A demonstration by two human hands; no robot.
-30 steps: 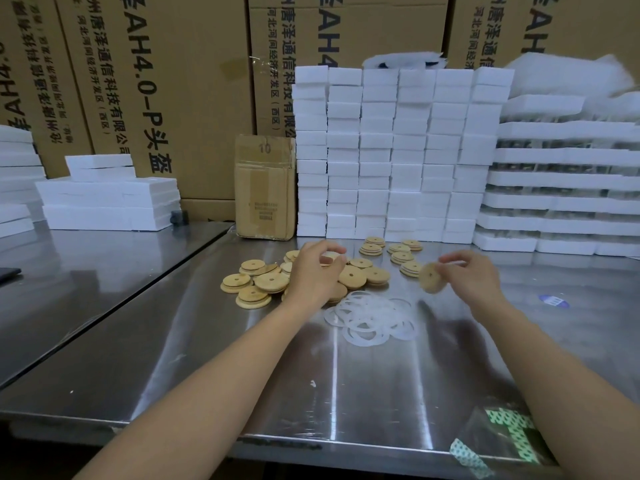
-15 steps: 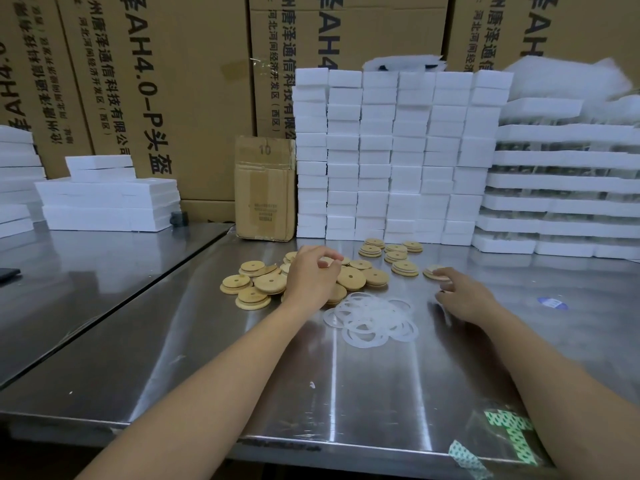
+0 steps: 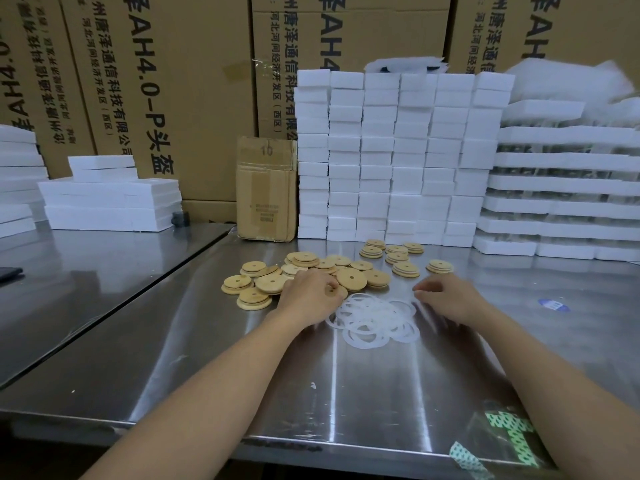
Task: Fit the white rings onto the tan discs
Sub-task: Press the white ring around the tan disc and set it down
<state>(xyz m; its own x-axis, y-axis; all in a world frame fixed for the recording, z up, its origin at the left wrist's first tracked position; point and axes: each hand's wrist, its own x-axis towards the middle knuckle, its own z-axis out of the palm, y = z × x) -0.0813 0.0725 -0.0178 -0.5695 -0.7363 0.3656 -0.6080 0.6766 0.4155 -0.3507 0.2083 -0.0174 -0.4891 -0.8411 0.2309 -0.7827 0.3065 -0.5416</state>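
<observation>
On the steel tabletop (image 3: 381, 393), the tan discs (image 3: 351, 278) lie flat in a loose heap left of centre, with their faces and centre holes pointing up. Being round, they have no long axis. They look stiff and light, and are probably best pinched by the rim. The left hand (image 3: 311, 294) curls over the heap's near edge; whether it grips a disc I cannot tell. Just beside it, the white rings (image 3: 374, 318) lie flat and overlapping. They look thin, floppy and probably clingy, so one should be peeled off by its outer edge. The right hand (image 3: 450, 299) has its fingers curled at the rings' right side; I cannot tell whether it holds one.
</observation>
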